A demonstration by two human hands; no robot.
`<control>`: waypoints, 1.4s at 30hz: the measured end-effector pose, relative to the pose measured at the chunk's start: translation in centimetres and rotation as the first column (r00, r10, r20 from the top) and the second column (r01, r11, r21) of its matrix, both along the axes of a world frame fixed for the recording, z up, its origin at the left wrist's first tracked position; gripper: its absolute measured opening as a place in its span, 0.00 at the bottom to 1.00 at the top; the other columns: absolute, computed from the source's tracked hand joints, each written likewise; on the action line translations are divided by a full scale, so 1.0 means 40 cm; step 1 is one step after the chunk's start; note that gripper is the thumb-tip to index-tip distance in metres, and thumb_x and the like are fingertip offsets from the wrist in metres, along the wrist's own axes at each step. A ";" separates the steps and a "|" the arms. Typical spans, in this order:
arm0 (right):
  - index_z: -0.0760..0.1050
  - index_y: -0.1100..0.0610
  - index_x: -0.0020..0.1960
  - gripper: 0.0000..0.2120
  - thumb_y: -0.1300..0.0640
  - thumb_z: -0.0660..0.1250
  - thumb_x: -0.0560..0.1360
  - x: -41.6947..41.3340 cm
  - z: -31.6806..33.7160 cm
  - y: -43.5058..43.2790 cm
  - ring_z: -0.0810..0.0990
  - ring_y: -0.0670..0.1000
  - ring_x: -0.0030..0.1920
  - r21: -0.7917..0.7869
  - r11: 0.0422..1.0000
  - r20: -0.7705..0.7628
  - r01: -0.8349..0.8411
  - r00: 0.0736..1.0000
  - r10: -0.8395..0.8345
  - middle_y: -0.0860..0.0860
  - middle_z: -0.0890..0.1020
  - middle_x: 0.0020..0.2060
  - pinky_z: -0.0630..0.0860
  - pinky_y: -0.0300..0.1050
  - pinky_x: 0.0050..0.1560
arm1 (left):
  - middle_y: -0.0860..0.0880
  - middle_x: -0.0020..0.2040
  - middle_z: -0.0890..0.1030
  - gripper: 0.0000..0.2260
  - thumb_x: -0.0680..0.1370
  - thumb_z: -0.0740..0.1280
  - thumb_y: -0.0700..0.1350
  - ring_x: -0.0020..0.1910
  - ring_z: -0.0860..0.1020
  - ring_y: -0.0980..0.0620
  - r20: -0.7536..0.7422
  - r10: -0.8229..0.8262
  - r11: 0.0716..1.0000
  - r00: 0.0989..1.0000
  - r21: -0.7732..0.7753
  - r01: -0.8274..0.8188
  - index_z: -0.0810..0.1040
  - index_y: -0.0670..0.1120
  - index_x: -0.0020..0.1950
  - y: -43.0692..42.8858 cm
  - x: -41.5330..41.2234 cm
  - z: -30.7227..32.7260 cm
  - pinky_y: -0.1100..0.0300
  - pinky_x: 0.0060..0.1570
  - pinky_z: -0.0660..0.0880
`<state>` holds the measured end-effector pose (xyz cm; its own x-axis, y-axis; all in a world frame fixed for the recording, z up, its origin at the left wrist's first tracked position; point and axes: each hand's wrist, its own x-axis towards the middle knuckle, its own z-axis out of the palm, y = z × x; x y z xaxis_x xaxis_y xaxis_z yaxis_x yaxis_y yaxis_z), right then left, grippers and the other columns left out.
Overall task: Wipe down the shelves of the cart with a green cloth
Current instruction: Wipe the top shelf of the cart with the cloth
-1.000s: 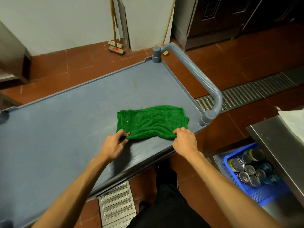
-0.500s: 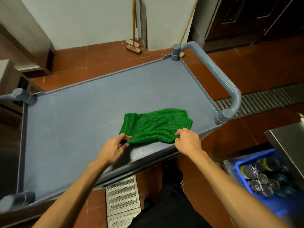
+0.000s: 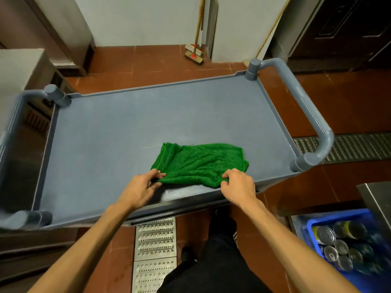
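Note:
A green cloth (image 3: 201, 161) lies folded flat on the grey-blue top shelf of the cart (image 3: 131, 132), near the shelf's front edge and right of centre. My left hand (image 3: 143, 187) pinches the cloth's near left corner. My right hand (image 3: 239, 185) pinches its near right corner. Both forearms reach in from below. The cart has a tubular handle (image 3: 313, 117) at the right end and another at the left end (image 3: 12, 121). Lower shelves are hidden under the top one.
A blue crate of tin cans (image 3: 342, 244) sits on the floor at lower right under a steel counter (image 3: 378, 199). Metal drain grates (image 3: 347, 146) run across the red tiled floor. A broom (image 3: 193, 53) leans on the back wall. A steel appliance (image 3: 23, 68) stands at left.
The view has swung left, so the whole cart top and its left handle show. Both hands still hold the cloth's near corners; the cloth looks slightly more bunched at the front.

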<state>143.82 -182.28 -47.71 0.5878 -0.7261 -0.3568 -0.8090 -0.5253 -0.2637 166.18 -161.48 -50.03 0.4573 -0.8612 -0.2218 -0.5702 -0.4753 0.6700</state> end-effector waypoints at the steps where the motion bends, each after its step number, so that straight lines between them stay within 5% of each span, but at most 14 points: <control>1: 0.77 0.52 0.62 0.17 0.54 0.62 0.75 0.006 0.001 0.008 0.77 0.56 0.60 0.001 1.000 -0.006 -0.012 1.000 0.012 0.51 0.79 0.59 0.73 0.48 0.58 | 0.52 0.62 0.81 0.04 0.78 0.69 0.39 0.66 0.76 0.53 -0.001 0.006 1.000 1.000 0.000 -0.006 0.77 0.43 0.52 0.012 0.001 0.001 0.60 0.63 0.70; 25: 0.76 0.53 0.65 0.18 0.56 0.61 0.76 0.119 -0.018 0.294 0.78 0.57 0.59 0.038 0.970 0.094 -0.238 0.968 0.234 0.52 0.79 0.60 0.74 0.50 0.58 | 0.53 0.61 0.81 0.09 0.77 0.69 0.37 0.66 0.76 0.53 0.027 0.234 0.972 0.972 0.016 -0.235 0.74 0.50 0.48 0.344 0.031 0.004 0.63 0.63 0.69; 32: 0.76 0.52 0.66 0.18 0.57 0.61 0.77 0.146 -0.019 0.310 0.78 0.58 0.60 0.041 0.958 0.101 -0.284 0.955 0.278 0.52 0.79 0.61 0.74 0.51 0.58 | 0.51 0.62 0.82 0.05 0.78 0.69 0.37 0.65 0.76 0.54 0.041 0.277 0.960 0.960 0.031 -0.278 0.77 0.43 0.52 0.377 0.035 0.002 0.69 0.60 0.67; 37: 0.75 0.54 0.67 0.19 0.58 0.59 0.78 0.168 -0.018 0.337 0.78 0.58 0.60 0.051 0.942 0.119 -0.333 0.938 0.325 0.53 0.79 0.61 0.74 0.52 0.57 | 0.57 0.63 0.80 0.06 0.78 0.68 0.41 0.66 0.76 0.55 0.186 0.229 0.959 0.956 0.125 -0.254 0.76 0.50 0.53 0.419 0.056 0.010 0.46 0.72 0.56; 42: 0.76 0.56 0.65 0.18 0.58 0.58 0.78 0.194 -0.011 0.370 0.79 0.59 0.57 0.055 0.930 0.130 -0.364 0.926 0.355 0.54 0.79 0.59 0.75 0.53 0.55 | 0.59 0.63 0.80 0.09 0.78 0.68 0.41 0.65 0.77 0.56 0.187 0.243 0.953 0.952 0.136 -0.271 0.73 0.55 0.51 0.453 0.079 0.016 0.45 0.72 0.56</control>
